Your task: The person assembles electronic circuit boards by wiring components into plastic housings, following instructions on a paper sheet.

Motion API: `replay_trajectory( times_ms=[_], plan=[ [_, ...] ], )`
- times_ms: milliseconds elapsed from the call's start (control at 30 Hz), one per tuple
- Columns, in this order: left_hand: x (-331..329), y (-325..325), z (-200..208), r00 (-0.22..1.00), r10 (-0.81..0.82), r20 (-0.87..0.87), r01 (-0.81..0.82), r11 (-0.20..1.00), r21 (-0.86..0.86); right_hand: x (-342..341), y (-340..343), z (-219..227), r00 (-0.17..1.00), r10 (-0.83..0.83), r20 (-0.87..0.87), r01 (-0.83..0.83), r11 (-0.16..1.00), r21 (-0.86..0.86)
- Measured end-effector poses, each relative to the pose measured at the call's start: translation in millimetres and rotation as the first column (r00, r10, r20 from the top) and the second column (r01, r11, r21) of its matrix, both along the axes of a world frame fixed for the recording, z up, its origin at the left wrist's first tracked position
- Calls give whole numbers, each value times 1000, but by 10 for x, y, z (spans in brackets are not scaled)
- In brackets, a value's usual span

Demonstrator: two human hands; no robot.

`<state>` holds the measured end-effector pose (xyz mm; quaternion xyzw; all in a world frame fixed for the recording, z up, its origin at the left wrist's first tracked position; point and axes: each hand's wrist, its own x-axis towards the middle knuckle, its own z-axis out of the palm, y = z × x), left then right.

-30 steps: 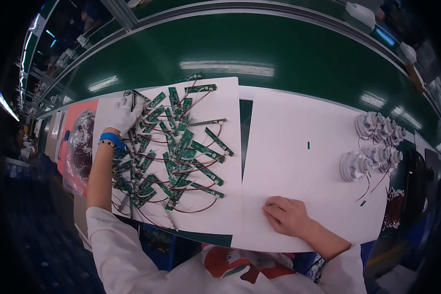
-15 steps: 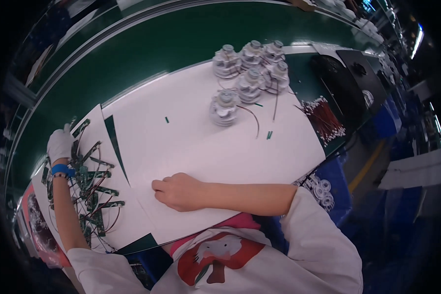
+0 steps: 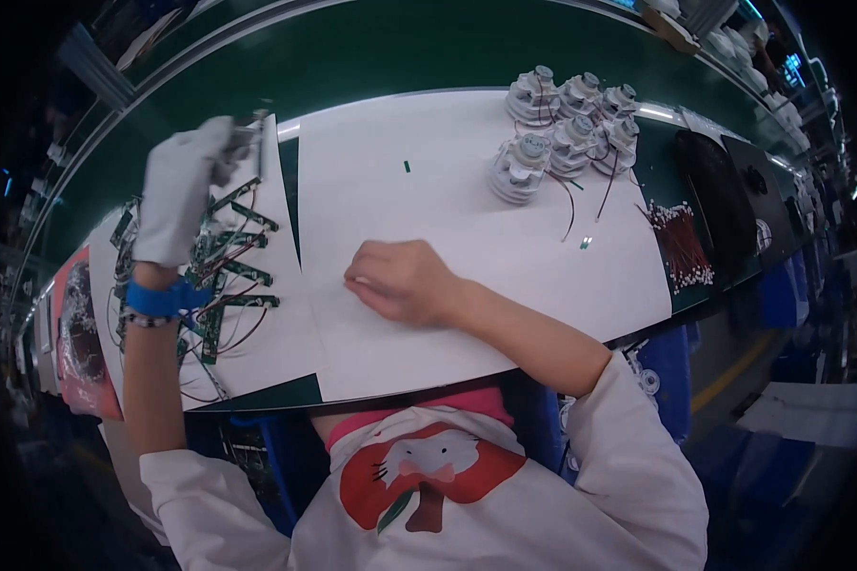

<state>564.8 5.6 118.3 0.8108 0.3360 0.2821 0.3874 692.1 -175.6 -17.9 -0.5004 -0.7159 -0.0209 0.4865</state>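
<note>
Over the far end of the green board heap (image 3: 249, 273), gloved left hand (image 3: 176, 200) looks pinched on one narrow circuit board (image 3: 261, 143). Motion blur; exact finger contact unclear. Bare right hand (image 3: 402, 278) curled closed above the right white sheet (image 3: 448, 200), just right of the seam, nothing visible in it. Hands well apart.

Handling, my take: hold the board by its long edges, off the components. Lift high enough that no lead drags; wires (image 3: 248, 328) in the heap cross each other and could pull a neighbour along. Keep the right hand's patch of sheet free of the loose green scraps (image 3: 587, 244).

Vs half a second ago: left hand has come up toward the camera, looks bigger, and the board now shows clear of the heap. View has swung, so everything sits elsewhere in frame. Right hand still by the seam. Six white round units (image 3: 521, 169) same grouping.
</note>
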Motion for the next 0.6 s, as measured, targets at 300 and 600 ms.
replay_trajectory(
  times_ms=[300,600],
  plan=[
    [494,-653,-735,878,-8,-479,95,983,157,459,-163,443,946,-304,-110,323,887,330],
    [214,-743,-1119,771,-594,-230,608,579,543,832,-1127,280,505,-858,-93,827,512,-231]
  ],
)
